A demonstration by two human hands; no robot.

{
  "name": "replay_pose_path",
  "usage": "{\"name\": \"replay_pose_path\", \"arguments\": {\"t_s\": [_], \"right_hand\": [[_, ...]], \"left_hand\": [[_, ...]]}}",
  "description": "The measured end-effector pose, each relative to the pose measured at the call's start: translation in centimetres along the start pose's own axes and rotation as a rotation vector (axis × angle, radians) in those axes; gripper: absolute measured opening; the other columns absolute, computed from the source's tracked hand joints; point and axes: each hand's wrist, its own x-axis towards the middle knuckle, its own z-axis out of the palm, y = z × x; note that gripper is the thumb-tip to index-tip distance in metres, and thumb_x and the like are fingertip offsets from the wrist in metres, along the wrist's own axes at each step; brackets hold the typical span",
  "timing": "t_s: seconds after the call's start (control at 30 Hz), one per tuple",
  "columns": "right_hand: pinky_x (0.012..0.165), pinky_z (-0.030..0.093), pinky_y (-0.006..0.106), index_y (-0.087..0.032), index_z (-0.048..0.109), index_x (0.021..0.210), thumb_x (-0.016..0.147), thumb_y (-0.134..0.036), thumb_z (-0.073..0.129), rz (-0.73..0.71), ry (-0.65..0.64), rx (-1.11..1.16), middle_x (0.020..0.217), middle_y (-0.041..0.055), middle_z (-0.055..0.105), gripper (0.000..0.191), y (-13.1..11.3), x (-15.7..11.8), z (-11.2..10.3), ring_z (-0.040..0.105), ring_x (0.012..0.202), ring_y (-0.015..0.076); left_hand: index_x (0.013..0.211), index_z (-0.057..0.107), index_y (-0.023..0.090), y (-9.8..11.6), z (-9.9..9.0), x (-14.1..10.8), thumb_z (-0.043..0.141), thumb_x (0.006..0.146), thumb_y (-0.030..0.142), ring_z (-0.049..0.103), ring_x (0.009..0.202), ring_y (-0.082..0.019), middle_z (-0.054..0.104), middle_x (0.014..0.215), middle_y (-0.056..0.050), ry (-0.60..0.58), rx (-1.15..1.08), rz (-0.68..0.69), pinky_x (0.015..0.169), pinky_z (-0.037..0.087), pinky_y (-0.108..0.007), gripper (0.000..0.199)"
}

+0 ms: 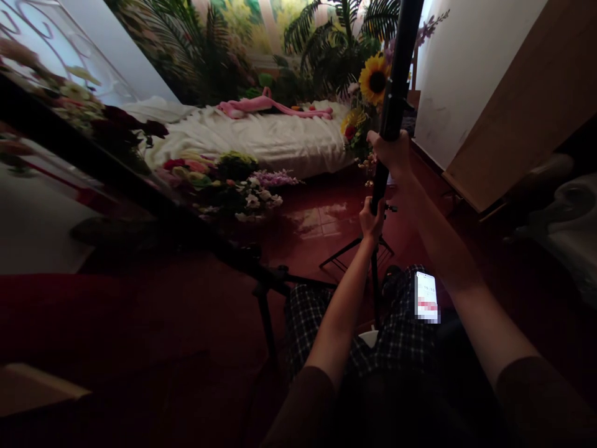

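Observation:
A tall black pole (399,74) stands in front of me, its legs (347,249) spread on the red floor near my feet. My left hand (372,219) is wrapped round the lower part of the pole, beside a small knob (390,209). Higher up, my right hand (392,151) grips the thicker section of the same pole. A lit phone (426,297) lies on my right thigh, over dark checked trousers (401,330).
Another thick black pole (153,193) slants across the left side. Beyond lie a white-draped platform (280,140) with a pink plush toy (254,107), artificial flowers (252,193) and a sunflower (374,79). A brown board (517,112) leans at the right, near an ornate seat (573,218).

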Motion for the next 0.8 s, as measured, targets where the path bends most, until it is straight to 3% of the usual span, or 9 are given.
{"name": "replay_pose_path", "arguments": {"t_s": [0.17, 0.33, 0.47, 0.63, 0.8], "right_hand": [[0.058, 0.058, 0.027, -0.013, 0.059, 0.067, 0.091, -0.039, 0.055, 0.043, 0.046, 0.06, 0.054, 0.001, 0.057, 0.035, -0.4, -0.8, 0.1, 0.07, 0.062, 0.0177], [0.06, 0.056, 0.025, -0.014, 0.061, 0.077, 0.09, -0.05, 0.056, 0.044, 0.026, 0.027, 0.059, -0.0008, 0.058, 0.038, -2.0, -2.4, -1.0, 0.07, 0.068, 0.0171], [0.069, 0.056, 0.026, -0.021, 0.06, 0.099, 0.082, -0.053, 0.066, 0.023, -0.037, -0.045, 0.08, 0.0007, 0.068, 0.037, -2.5, -7.1, -3.7, 0.07, 0.084, 0.0178], [0.076, 0.054, 0.031, -0.026, 0.058, 0.107, 0.077, -0.043, 0.075, 0.113, -0.315, -0.233, 0.102, 0.005, 0.071, 0.039, 0.0, -13.9, -8.5, 0.069, 0.091, 0.0222], [0.071, 0.05, 0.031, -0.029, 0.052, 0.117, 0.086, -0.046, 0.064, 0.198, -0.313, -0.357, 0.097, 0.0045, 0.072, 0.037, 2.7, -16.9, -9.2, 0.069, 0.084, 0.0239]], "left_hand": [[0.077, 0.058, 0.021, 0.0, -0.2, 0.6, 0.048, 0.087, 0.067, 0.053, 0.053, -0.011, 0.054, 0.057, 0.002, 0.028, 0.078, 0.051, 0.055, 0.036, -0.023, 0.048], [0.08, 0.06, 0.021, -0.4, -0.3, 0.8, 0.049, 0.087, 0.065, 0.056, 0.055, -0.013, 0.058, 0.06, 0.001, 0.015, 0.086, 0.078, 0.055, 0.036, -0.023, 0.046], [0.084, 0.063, 0.021, -0.6, -0.2, 0.7, 0.049, 0.089, 0.062, 0.059, 0.058, -0.013, 0.061, 0.064, -0.001, 0.029, 0.096, 0.086, 0.057, 0.037, -0.023, 0.043], [0.088, 0.064, 0.021, -0.7, -0.1, 0.6, 0.051, 0.089, 0.059, 0.061, 0.061, -0.014, 0.063, 0.066, -0.001, 0.028, 0.102, 0.084, 0.059, 0.04, -0.023, 0.04], [0.087, 0.063, 0.021, -0.6, -0.1, 0.6, 0.05, 0.089, 0.059, 0.064, 0.065, -0.015, 0.065, 0.069, -0.002, 0.017, 0.089, 0.056, 0.063, 0.042, -0.023, 0.04]]}}
